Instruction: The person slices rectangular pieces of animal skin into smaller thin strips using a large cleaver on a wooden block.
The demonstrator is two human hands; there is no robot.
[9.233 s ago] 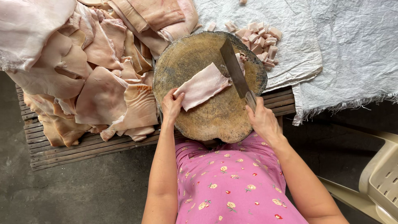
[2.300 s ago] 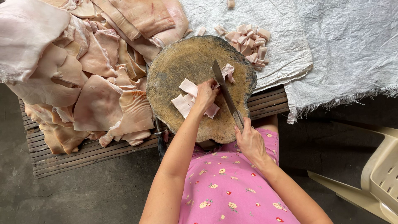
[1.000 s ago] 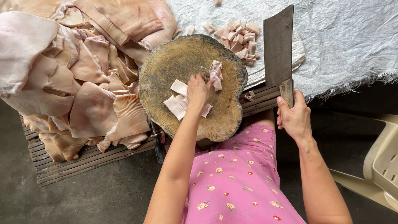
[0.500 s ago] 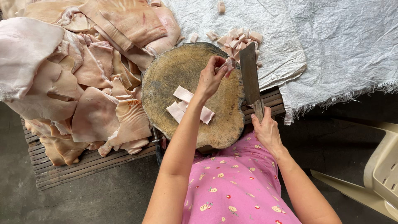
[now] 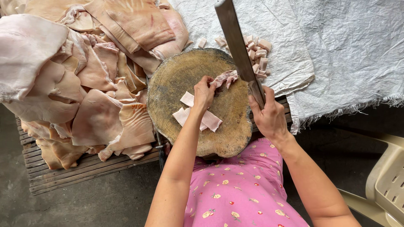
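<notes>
Right hand — one cleaver

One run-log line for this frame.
left hand: pinning pork skin strip on round chopping block | right hand: cleaver raised | cut pieces: on cloth

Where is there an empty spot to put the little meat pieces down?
The white woven sheet is bare right of the cut pieces. The round chopping block is bare on its upper left and near edge. The stack of big skin slabs crowds the left, up to the block.
</notes>
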